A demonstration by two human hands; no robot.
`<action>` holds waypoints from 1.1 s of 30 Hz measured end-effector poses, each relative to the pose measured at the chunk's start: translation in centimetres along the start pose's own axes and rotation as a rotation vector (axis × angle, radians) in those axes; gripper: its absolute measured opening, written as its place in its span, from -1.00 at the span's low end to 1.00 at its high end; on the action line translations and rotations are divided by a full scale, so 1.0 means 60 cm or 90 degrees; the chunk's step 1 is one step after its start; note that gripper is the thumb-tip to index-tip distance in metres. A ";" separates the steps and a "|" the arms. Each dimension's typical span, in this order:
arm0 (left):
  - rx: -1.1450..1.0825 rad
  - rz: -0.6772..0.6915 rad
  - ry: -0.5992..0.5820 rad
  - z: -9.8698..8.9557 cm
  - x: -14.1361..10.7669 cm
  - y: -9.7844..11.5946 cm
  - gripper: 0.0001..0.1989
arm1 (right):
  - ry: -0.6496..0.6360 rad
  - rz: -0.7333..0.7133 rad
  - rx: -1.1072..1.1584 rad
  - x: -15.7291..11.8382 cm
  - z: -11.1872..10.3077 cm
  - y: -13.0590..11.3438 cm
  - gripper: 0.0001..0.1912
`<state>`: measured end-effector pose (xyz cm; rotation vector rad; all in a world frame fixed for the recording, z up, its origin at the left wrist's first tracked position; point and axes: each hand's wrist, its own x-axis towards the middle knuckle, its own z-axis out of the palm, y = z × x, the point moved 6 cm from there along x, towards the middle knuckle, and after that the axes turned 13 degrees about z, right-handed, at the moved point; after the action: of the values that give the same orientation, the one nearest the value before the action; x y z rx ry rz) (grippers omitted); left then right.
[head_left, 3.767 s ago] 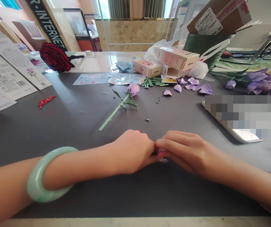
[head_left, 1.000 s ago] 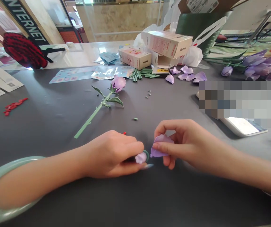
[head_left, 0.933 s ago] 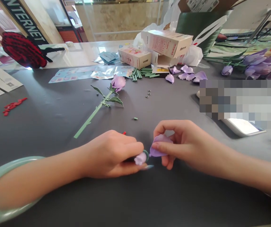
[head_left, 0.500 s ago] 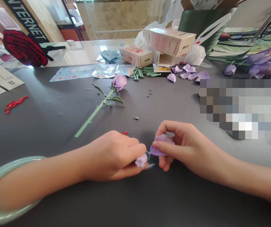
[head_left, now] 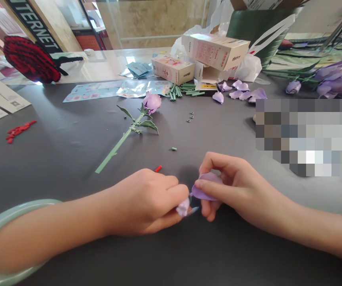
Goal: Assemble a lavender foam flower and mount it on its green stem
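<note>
As the two hands meet near the edge of the dark grey tabletop [head_left: 69,254], a pale green bangle [head_left: 10,226] circles the left wrist. Farther left lie printed instruction cards [head_left: 0,97] and a small heap of red pieces [head_left: 17,131], with a red rose bouquet [head_left: 29,59] beyond. The left hand [head_left: 144,202] is curled, pinching a small lilac bud [head_left: 183,207]. A finished lilac flower [head_left: 129,127] lies on its side beyond that hand, its green stem pointing toward it. A tiny red piece [head_left: 158,169] sits just past the left knuckles. The right hand [head_left: 236,186] pinches a curved lilac petal [head_left: 205,191] just beside the bud. Far off stand two pink-printed boxes [head_left: 172,69] [head_left: 215,51], with green sticks [head_left: 181,90] before them. Loose petals [head_left: 242,94] lie to the right, near a purple flower bunch [head_left: 335,77].
</note>
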<state>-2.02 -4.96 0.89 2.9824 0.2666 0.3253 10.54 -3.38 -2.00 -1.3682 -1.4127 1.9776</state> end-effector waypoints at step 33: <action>-0.020 -0.033 0.019 0.002 -0.003 -0.005 -0.56 | 0.067 -0.089 -0.166 -0.015 0.010 -0.020 -0.76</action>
<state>-2.21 -4.71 0.69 2.9358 0.3370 0.3661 10.17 -3.83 -0.47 -1.4135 -1.7129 1.6535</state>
